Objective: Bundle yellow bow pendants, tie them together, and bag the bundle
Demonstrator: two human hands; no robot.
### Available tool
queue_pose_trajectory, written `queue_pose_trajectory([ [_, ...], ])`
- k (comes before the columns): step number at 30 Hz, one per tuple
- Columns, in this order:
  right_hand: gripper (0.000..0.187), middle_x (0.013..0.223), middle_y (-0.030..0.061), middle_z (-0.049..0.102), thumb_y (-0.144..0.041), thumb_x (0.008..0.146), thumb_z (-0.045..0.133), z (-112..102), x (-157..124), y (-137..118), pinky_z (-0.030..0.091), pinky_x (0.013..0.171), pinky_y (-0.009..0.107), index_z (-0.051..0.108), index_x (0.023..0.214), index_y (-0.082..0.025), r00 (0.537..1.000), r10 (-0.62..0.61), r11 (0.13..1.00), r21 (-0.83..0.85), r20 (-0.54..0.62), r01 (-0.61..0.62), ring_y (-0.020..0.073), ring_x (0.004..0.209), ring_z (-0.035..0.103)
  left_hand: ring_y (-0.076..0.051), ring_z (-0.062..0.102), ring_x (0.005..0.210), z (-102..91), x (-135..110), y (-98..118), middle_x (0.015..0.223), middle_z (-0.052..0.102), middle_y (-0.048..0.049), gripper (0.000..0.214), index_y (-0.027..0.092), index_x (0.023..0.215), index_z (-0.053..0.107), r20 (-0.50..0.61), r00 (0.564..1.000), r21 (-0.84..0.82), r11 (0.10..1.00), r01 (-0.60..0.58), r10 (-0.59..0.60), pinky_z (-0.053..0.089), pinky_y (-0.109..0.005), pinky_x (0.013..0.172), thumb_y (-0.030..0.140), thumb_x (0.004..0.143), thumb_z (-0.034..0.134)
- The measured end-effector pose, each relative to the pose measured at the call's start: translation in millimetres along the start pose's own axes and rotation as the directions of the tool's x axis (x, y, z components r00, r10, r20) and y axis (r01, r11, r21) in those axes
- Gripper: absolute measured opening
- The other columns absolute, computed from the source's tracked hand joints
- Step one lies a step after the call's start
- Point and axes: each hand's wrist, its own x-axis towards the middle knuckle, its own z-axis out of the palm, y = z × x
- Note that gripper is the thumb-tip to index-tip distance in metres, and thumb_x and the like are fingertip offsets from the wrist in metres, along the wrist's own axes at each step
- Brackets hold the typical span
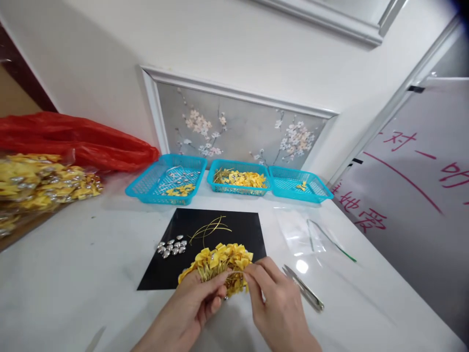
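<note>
A bunch of yellow ribbon flowers (223, 254) on gold wire stems is gathered in my left hand (200, 296), whose fingers wrap round the stems. Close to it on the right, my right hand (274, 298) pinches a thin gold wire (236, 273) between thumb and forefinger. That wire runs from the bunch to my fingertips. Beneath and behind the flowers lies a black mat (242, 227). It carries several loose gold wires (210, 229) and a cluster of silver beads (172, 247).
Scissors or snips (304, 289) lie right of my right hand. Behind them are a clear plastic bag (296, 234) and a green tie (337, 247). Blue baskets (146, 188) line the wall, holding flower parts. Bagged yellow flowers (44, 181) and red plastic (84, 142) occupy the left.
</note>
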Motion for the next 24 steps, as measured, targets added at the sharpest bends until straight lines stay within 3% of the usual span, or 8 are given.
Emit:
queue_pose_trajectory([
  [5, 0.021, 0.075, 0.0044, 0.056, -0.020, 0.091, 0.038, -3.1, 3.3, -3.0, 0.040, 0.050, 0.027, 0.058, 0.086, -0.021, 0.999, 0.007, 1.000, -0.007, 0.052, -0.007, 0.0164, 0.057, 0.058, -0.004, 0.049, 0.044, 1.6, -2.3, -0.6, 0.055, 0.056, 0.0023, 0.016, 0.011, 0.076, 0.068, 0.029, 0.999, 0.053, 0.998, -0.020, 0.018, 0.045, -0.011, 0.044, 0.017, 0.065, 0.077],
  [8, 0.020, 0.080, 0.0029, 0.058, -0.018, 0.089, 0.041, -6.9, 15.4, -3.6, 0.037, 0.052, 0.028, 0.055, 0.102, -0.024, 0.981, -0.069, 0.993, -0.085, 0.182, 0.085, 0.0174, 0.061, 0.057, -0.005, 0.050, 0.047, 1.6, -2.1, 0.0, 0.058, 0.056, 0.0012, 0.017, 0.010, 0.078, 0.068, 0.077, 0.997, 0.085, 0.996, -0.021, 0.015, 0.046, -0.012, 0.045, 0.018, 0.066, 0.076],
  [11, 0.033, 0.083, 0.0012, 0.059, -0.014, 0.085, 0.048, -12.0, 31.6, -3.8, 0.034, 0.054, 0.029, 0.049, 0.115, -0.027, 0.909, -0.226, 0.940, -0.167, 0.349, 0.297, 0.0185, 0.066, 0.057, -0.006, 0.051, 0.051, 2.5, -2.4, 2.0, 0.060, 0.056, 0.0002, 0.014, 0.011, 0.076, 0.067, 0.099, 0.995, 0.113, 0.993, -0.034, 0.023, 0.046, -0.012, 0.048, 0.016, 0.066, 0.076],
  [15, 0.025, 0.088, 0.0001, 0.059, -0.021, 0.089, 0.052, -16.4, 44.2, -2.2, 0.033, 0.057, 0.029, 0.051, 0.112, -0.028, 0.801, -0.357, 0.881, -0.112, 0.481, 0.460, 0.0159, 0.068, 0.056, -0.007, 0.054, 0.056, 3.1, -4.5, 4.2, 0.064, 0.059, -0.0004, 0.014, 0.012, 0.077, 0.066, 0.088, 0.996, 0.162, 0.987, -0.008, -0.006, 0.049, -0.015, 0.055, 0.014, 0.066, 0.075],
  [20, 0.029, 0.090, -0.0008, 0.059, -0.026, 0.090, 0.053, -9.3, 42.5, 5.2, 0.031, 0.058, 0.028, 0.049, 0.118, -0.030, 0.782, -0.388, 0.876, -0.069, 0.487, 0.477, 0.0138, 0.068, 0.055, -0.007, 0.055, 0.061, 0.5, -6.4, 3.2, 0.067, 0.060, -0.0003, 0.012, 0.013, 0.079, 0.067, 0.166, 0.986, 0.193, 0.981, -0.033, 0.000, 0.049, -0.015, 0.059, 0.020, 0.071, 0.073],
  [24, 0.036, 0.082, -0.0033, 0.057, -0.030, 0.090, 0.051, -0.1, 42.8, 9.6, 0.029, 0.056, 0.028, 0.044, 0.125, -0.038, 0.767, -0.444, 0.856, -0.034, 0.463, 0.516, 0.0135, 0.066, 0.054, -0.006, 0.055, 0.059, 0.0, -8.0, 4.8, 0.069, 0.061, -0.0015, 0.009, 0.011, 0.075, 0.066, 0.223, 0.975, 0.310, 0.950, -0.043, -0.028, 0.047, -0.014, 0.056, 0.019, 0.072, 0.071],
])
